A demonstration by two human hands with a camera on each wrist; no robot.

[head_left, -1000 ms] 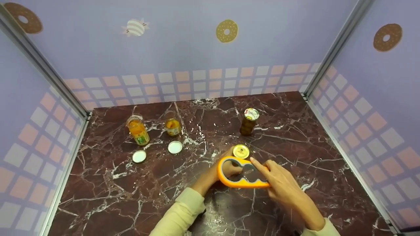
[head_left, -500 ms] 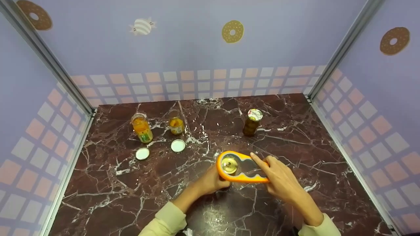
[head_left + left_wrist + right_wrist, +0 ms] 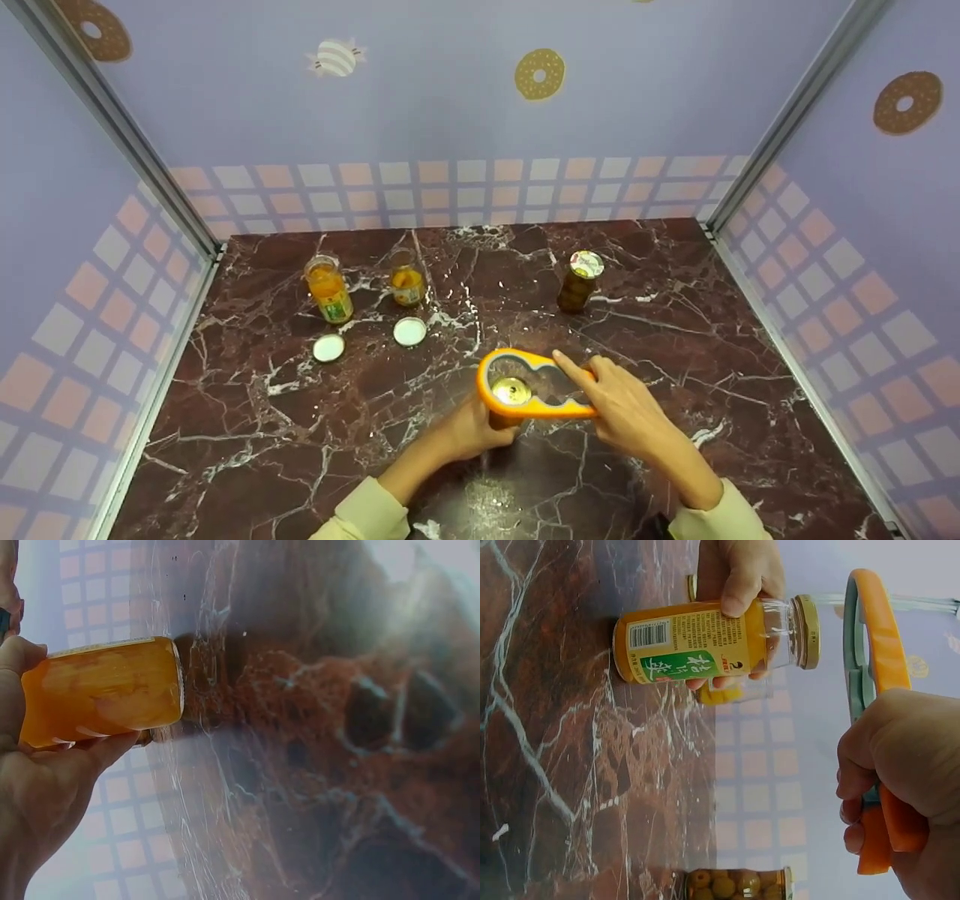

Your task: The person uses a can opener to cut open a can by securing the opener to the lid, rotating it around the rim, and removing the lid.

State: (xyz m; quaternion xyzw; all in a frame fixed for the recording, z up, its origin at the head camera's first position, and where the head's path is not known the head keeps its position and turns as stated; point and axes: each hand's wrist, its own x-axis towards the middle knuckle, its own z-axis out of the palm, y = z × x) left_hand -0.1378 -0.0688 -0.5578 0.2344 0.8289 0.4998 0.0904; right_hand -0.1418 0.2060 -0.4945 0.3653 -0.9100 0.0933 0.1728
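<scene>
A glass jar of orange fruit (image 3: 682,645) with a gold lid (image 3: 512,391) stands upright near the middle of the table. My left hand (image 3: 465,431) grips its side, thumb and fingers wrapped round the label, as the left wrist view also shows. My right hand (image 3: 630,409) holds an orange jar opener (image 3: 547,412) with grey toothed inner edges by its handle end. From the head view the lid appears inside the opener's widest loop. Seen from the right wrist, the opener hangs above the lid with a gap between them.
Back left stand two lidless jars, a taller one (image 3: 330,292) and a shorter one (image 3: 407,287), both with orange contents. Two lids (image 3: 328,348) lie white side up before them. A capped olive jar (image 3: 577,289) stands back right. Patterned walls (image 3: 450,112) enclose the marbled table.
My left hand has brought the jar left and closer to me, so its lid now shows through the opener's loop. The opener has shifted slightly left in my right hand.
</scene>
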